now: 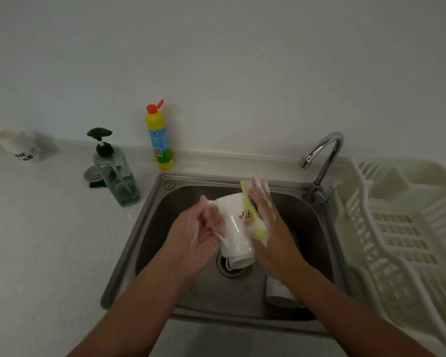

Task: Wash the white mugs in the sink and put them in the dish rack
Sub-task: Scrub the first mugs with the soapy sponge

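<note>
White mug, frame centre, over sink; small dark print on its side, unreadable. L hand: fingers curled round the handle. R hand: fingers straight, close together, pressing sponge to the mug wall. 2nd mug: sink floor, lower right. Dish rack: right edge. Yellow bottle, upper centre: barcode shows, txt illegible.

Premises: domestic kitchen. Evidence: stainless steel sink set into a pale speckled desk, chrome tap, detergent bottle, soap dispenser, plastic dish rack
</note>
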Tool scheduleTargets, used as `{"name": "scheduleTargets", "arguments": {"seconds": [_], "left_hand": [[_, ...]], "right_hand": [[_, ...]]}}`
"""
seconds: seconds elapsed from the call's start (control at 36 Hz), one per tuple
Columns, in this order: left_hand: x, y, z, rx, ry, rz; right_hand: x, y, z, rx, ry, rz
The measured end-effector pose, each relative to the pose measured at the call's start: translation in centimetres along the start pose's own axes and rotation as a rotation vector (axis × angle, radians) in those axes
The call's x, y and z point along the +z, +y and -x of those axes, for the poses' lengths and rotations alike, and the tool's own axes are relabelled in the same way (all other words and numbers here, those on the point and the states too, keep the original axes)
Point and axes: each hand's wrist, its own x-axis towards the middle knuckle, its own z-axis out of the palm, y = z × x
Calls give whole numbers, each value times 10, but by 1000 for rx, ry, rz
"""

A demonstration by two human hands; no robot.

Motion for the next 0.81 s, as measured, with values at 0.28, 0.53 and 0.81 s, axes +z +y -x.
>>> {"name": "scheduleTargets", "arguments": {"seconds": [0.28,0.53,0.81], "left_hand": [[13,3,-1,87,33,83],[13,6,-1,186,62,-56],[9,-8,-4,277,71,-509]], "right_hand": [[-2,-2,-9,-49,-83,177],[-7,-17,1,-261,-151,530],[-8,-20,-12,-220,-124,625]]}}
